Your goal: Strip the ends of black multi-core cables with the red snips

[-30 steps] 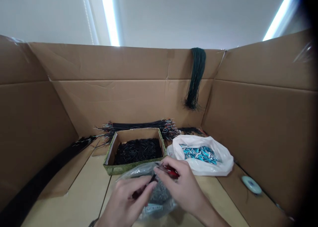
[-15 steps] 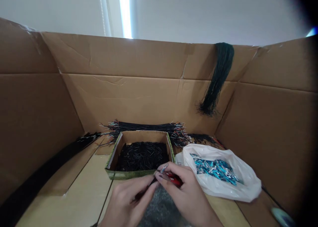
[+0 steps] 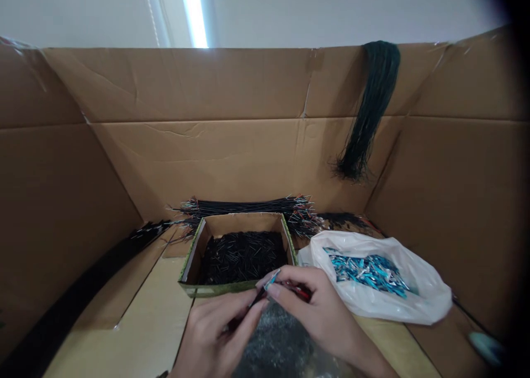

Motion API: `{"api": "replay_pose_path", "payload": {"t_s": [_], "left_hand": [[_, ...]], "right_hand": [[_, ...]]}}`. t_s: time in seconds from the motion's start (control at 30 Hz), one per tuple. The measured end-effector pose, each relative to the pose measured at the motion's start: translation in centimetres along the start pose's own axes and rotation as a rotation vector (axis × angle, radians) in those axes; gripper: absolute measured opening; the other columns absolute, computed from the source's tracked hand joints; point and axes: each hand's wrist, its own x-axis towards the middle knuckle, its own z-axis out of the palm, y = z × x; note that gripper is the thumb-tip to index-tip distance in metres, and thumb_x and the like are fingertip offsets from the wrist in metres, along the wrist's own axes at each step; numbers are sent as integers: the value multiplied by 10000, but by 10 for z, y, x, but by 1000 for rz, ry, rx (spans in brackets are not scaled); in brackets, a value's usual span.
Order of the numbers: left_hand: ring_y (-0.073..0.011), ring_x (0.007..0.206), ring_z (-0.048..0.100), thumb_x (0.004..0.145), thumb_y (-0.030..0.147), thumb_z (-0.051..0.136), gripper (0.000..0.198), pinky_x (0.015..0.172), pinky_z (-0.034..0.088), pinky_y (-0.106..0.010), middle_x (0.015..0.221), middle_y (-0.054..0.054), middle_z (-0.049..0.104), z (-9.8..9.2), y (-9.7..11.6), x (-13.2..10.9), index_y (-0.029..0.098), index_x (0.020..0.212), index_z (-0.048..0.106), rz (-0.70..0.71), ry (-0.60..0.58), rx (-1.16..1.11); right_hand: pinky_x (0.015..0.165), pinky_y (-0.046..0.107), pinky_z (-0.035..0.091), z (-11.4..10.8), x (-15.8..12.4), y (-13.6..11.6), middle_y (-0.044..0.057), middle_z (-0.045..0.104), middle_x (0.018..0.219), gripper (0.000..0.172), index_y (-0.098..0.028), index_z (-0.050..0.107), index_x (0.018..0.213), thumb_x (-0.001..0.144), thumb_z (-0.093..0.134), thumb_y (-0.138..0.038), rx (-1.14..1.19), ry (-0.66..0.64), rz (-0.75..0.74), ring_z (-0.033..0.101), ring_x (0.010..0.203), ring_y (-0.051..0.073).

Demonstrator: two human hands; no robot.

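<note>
- Along the left cardboard wall (image 3: 62,229) lies a long black wire bundle (image 3: 83,295).
- The left hand (image 3: 217,334) has finger and thumb closed on a thin dark wire (image 3: 254,301), held above the bag. It looks light and springy, so best pinched near its tip.
- Behind the hands sits a green-edged tray (image 3: 236,288) of short black wire pieces (image 3: 242,256).
- The right hand (image 3: 318,312) pinches a small blue terminal (image 3: 272,279) at its fingertips (tiny and probably slippery, so hold it by its body), with a red item (image 3: 300,291) too hidden to name.
- Below lies a clear plastic bag (image 3: 273,339).
- Right: a white plastic bag (image 3: 418,295) holds blue terminals (image 3: 368,273).
- Since the earlier frame, the blue terminal shows more plainly and the clear bag sits lower in view.
</note>
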Motion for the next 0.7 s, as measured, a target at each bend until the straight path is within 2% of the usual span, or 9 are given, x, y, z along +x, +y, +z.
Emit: {"api": "replay_pose_path", "payload": {"t_s": [0.13,0.3,0.43,0.53,0.6,0.7], "left_hand": [[-178,550,682,876,193,758,125,562,567,-273,801,-46,810,2,1,-2,221,995,786,-26,-9,11],[-151,486,631,853,194,774,49,514,523,-243,643,-15,735,6,2,-4,204,898,761,-15,54,14],[-121,409,592,895,243,722,57,460,486,-193,506,30,664,9,1,0,206,868,755,-165,4,-127],[-103,358,543,934,291,652,187,431,444,-171,414,52,606,9,0,6,192,800,735,-304,12,-241],[-93,344,513,929,297,640,238,421,415,-164,379,55,580,7,1,9,181,736,716,-341,44,-264],[-79,322,479,905,278,656,231,392,374,-150,368,59,568,4,3,11,173,703,700,-353,80,-278]], "right_hand": [[564,270,347,1,0,1,-2,570,639,247,-184,696,681,854,600,-333,25,34,24,458,608,141],[535,253,320,7,4,14,-34,493,596,190,-173,680,694,798,659,-330,209,45,61,414,569,119],[454,227,256,8,9,23,-78,408,571,237,-170,646,761,816,678,-398,360,54,124,307,484,81],[485,228,281,-3,6,14,-73,411,632,297,-168,713,1004,864,703,-429,251,1,85,350,531,92],[555,236,342,-13,0,4,-50,470,707,364,-215,698,1196,908,693,-436,105,4,48,424,619,113],[742,276,451,-26,-10,-5,8,640,885,333,-269,700,1252,973,624,-434,25,9,22,576,831,162]]}}
